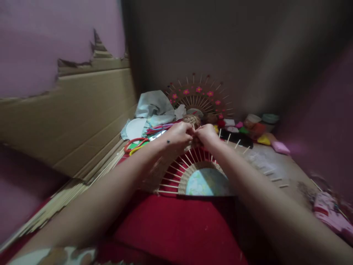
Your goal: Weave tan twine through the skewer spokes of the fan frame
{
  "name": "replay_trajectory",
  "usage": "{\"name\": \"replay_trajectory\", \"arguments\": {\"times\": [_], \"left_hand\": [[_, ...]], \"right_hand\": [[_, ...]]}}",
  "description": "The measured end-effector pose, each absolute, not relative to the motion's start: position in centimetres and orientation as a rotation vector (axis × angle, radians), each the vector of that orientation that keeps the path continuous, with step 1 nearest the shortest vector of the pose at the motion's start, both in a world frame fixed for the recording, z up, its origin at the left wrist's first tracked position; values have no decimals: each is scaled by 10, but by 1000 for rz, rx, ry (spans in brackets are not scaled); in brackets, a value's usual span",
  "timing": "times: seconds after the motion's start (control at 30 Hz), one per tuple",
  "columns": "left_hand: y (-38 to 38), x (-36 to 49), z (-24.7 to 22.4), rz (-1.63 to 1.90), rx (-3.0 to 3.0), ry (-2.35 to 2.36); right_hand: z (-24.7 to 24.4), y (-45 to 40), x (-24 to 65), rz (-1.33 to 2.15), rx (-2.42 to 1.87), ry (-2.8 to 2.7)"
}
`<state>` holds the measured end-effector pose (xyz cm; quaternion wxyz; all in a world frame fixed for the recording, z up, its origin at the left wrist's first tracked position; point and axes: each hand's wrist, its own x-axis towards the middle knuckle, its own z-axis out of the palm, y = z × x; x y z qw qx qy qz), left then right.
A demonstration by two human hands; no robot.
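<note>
A half-round fan frame of thin sticks (172, 174) lies before me on red cloth. Its inner arc is a woven tan twine band (182, 181) around a pale green-blue half disc (204, 182). Over the far edge of the frame, my left hand (180, 133) and my right hand (205, 134) meet, fingertips pinched close together. A pale stick tip shows between them. What the fingers grip is too small and covered to make out. Just behind the hands sits a ball of twine (192, 119).
A finished-looking fan with pink flowers (198, 89) stands against the back wall. Orange-handled scissors (135, 145) and a bundle of sticks (63, 200) lie left, beside a cardboard sheet (96, 99). Small colourful packets (280, 147) and a pink object (328, 209) are at right.
</note>
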<state>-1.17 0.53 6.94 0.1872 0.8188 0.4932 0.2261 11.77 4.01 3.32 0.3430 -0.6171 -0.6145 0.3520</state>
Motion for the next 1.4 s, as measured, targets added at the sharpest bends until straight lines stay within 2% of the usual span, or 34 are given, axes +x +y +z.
{"name": "replay_trajectory", "arguments": {"times": [0.23,0.5,0.63,0.83,0.9,1.0,1.27,1.4], "left_hand": [[15,4,21,801,2334,1652],[10,-2,20,700,2456,1618],[5,-6,20,639,2537,1561],[3,-6,22,564,2551,1524],[3,-6,23,559,2541,1504],[3,-6,25,536,2532,1486],[-4,-10,39,441,2461,1450],[-7,-11,46,355,2487,1443]], "right_hand": [[21,22,116,1152,-1572,-1432],[36,16,122,1262,-1561,-1599],[42,16,126,1019,-1648,-1932],[53,17,132,293,-1529,-2549],[56,17,134,181,-1484,-2625],[56,20,137,223,-1446,-2671],[53,28,149,601,-1190,-2574],[53,27,149,560,-1075,-2672]]}}
